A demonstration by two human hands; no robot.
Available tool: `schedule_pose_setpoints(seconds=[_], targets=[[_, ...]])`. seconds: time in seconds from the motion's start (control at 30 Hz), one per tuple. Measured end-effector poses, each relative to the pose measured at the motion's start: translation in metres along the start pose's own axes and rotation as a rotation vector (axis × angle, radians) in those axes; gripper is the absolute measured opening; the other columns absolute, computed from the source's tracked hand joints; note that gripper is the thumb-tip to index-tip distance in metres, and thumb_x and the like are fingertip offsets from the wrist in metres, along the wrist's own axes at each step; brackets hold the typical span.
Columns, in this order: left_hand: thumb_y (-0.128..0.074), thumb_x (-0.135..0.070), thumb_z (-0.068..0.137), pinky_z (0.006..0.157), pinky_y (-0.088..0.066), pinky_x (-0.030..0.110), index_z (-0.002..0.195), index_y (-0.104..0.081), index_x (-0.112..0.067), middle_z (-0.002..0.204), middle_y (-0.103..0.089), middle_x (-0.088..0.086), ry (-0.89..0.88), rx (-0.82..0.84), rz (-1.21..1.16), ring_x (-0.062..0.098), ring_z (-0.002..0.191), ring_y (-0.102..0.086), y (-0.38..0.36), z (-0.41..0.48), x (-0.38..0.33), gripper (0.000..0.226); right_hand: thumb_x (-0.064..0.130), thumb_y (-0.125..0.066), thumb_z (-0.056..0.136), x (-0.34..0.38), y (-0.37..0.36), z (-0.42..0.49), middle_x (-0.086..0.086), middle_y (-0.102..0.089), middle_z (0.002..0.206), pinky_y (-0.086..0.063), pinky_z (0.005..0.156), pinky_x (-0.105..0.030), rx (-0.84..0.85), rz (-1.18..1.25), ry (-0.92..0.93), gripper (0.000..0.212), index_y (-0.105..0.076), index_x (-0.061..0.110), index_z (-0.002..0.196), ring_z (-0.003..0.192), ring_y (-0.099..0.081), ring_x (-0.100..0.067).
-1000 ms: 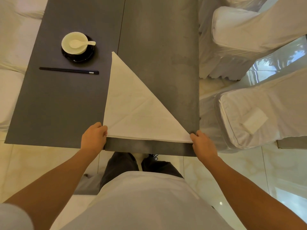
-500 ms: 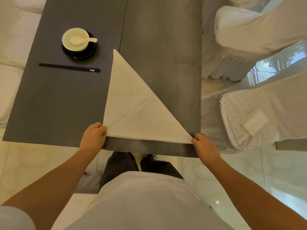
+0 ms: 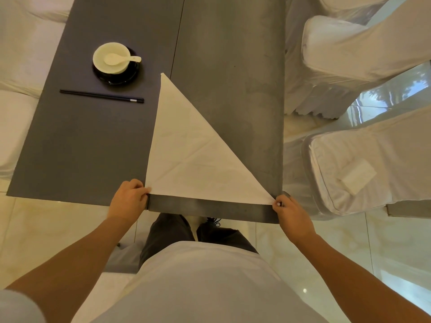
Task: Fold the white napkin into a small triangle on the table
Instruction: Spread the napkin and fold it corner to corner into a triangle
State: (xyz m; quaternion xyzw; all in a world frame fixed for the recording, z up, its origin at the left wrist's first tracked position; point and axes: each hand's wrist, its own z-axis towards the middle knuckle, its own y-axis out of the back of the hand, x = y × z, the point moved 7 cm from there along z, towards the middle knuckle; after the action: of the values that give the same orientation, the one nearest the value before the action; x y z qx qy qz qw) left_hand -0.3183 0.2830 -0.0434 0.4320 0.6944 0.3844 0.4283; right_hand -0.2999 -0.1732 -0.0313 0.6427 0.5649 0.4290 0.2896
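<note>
Head view, looking down: we stand at the near edge of a grey table (image 3: 245, 89) with the white napkin (image 3: 193, 164) spread flat on it as one large triangle. Its long base runs along the table's near edge, its left side lies close to the seam between the darker left panel and the lighter right panel, and its far tip points away from us, ending just right of the saucer. Faint crease lines cross the cloth.

Our left hand (image 3: 127, 199) holds the near left corner of the napkin, fingers curled at the table's edge. Our right hand (image 3: 293, 215) pinches the near right corner between thumb and fingertips, right at the table's corner. Both arms reach forward from our sides, well apart, one at each end of the base.

On the darker panel, far left of the napkin, a pale bowl (image 3: 111, 66) sits on a dark saucer (image 3: 130, 75) with a white spoon (image 3: 121, 59) resting in it. Black chopsticks (image 3: 101, 96) lie just nearer us than the saucer. To the right of the table stand chairs (image 3: 338, 141) in white covers.
</note>
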Motion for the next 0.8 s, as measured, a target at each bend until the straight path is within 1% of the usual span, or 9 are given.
schedule_pose_setpoints(seconds=[0.03,0.07,0.17,0.23,0.33,0.47,0.6,0.7,0.8], targets=[[-0.061,-0.023,0.094,0.097,-0.05,0.041,0.113,-0.072,-0.008,0.11,-0.063,0.009,0.011,0.002,-0.015,0.027,0.101,-0.056,0.0,-0.003,0.001,0.026,0.023,-0.054,0.098,0.0,0.0,0.002,-0.005,-0.061,0.098,-0.053,0.077,-0.03,-0.004,0.049,-0.03,0.007,-0.059,0.019,0.099,0.081,-0.059,-0.02],[-0.061,-0.023,0.094,0.096,-0.051,0.041,0.114,-0.071,-0.009,0.11,-0.063,0.009,0.018,0.0,-0.03,0.026,0.101,-0.056,0.0,-0.006,0.002,0.026,0.024,-0.052,0.099,-0.002,0.0,0.008,-0.006,-0.061,0.098,-0.053,0.079,-0.031,-0.018,0.046,-0.046,0.01,-0.06,0.018,0.097,0.081,-0.058,-0.021],[-0.062,-0.025,0.093,0.094,-0.052,0.039,0.115,-0.071,-0.012,0.109,-0.063,0.007,0.06,-0.006,-0.078,0.023,0.098,-0.057,-0.001,-0.009,0.003,0.027,0.024,-0.055,0.098,-0.013,-0.004,0.019,-0.009,-0.063,0.101,-0.052,0.087,-0.034,0.032,0.133,-0.144,0.017,-0.064,0.011,0.104,0.086,-0.059,-0.022],[-0.065,-0.025,0.092,0.094,-0.051,0.038,0.113,-0.072,-0.012,0.109,-0.063,0.006,0.144,-0.019,-0.175,0.019,0.093,-0.056,0.001,-0.007,0.004,0.026,0.026,-0.059,0.096,-0.016,-0.004,0.024,-0.009,-0.064,0.101,-0.053,0.089,-0.034,0.073,0.139,-0.181,0.021,-0.068,0.009,0.104,0.086,-0.061,-0.023],[-0.069,-0.02,0.088,0.094,-0.052,0.04,0.11,-0.073,-0.01,0.109,-0.064,0.008,0.223,-0.057,-0.303,0.017,0.09,-0.056,0.005,-0.004,0.001,0.024,0.031,-0.064,0.092,-0.014,0.002,0.028,-0.005,-0.065,0.086,-0.052,0.076,-0.024,0.081,0.171,-0.195,0.021,-0.073,0.012,0.091,0.072,-0.06,-0.016],[-0.071,-0.018,0.087,0.094,-0.054,0.042,0.11,-0.07,-0.012,0.106,-0.066,0.008,0.297,-0.051,-0.41,0.021,0.09,-0.062,0.005,-0.003,-0.001,0.024,0.025,-0.065,0.092,-0.015,0.003,0.029,-0.008,-0.065,0.091,-0.049,0.082,-0.029,0.055,0.166,-0.261,0.011,-0.066,0.015,0.097,0.078,-0.059,-0.019],[-0.07,-0.018,0.088,0.091,-0.052,0.042,0.115,-0.065,-0.011,0.103,-0.066,0.007,0.48,-0.078,-0.525,0.02,0.09,-0.06,0.006,-0.004,0.002,0.028,0.022,-0.064,0.093,-0.013,-0.001,0.027,-0.01,-0.065,0.09,-0.051,0.082,-0.032,0.036,0.157,-0.323,0.011,-0.056,0.017,0.088,0.08,-0.061,-0.024],[-0.075,-0.025,0.084,0.093,-0.052,0.044,0.115,-0.065,-0.009,0.103,-0.069,0.01,0.576,-0.069,-0.521,0.025,0.092,-0.064,0.004,-0.004,0.004,0.036,0.017,-0.061,0.094,-0.011,-0.005,0.028,-0.013,-0.065,0.096,-0.052,0.087,-0.036,0.08,0.158,-0.353,0.009,-0.055,0.015,0.088,0.082,-0.059,-0.025],[-0.078,-0.023,0.082,0.093,-0.054,0.046,0.108,-0.067,-0.008,0.102,-0.07,0.013,0.604,-0.052,-0.483,0.03,0.092,-0.067,-0.001,-0.001,0.004,0.032,0.016,-0.058,0.096,-0.013,-0.007,0.03,-0.015,-0.064,0.099,-0.051,0.089,-0.036,0.093,0.171,-0.374,0.007,-0.057,0.014,0.09,0.085,-0.057,-0.025]])
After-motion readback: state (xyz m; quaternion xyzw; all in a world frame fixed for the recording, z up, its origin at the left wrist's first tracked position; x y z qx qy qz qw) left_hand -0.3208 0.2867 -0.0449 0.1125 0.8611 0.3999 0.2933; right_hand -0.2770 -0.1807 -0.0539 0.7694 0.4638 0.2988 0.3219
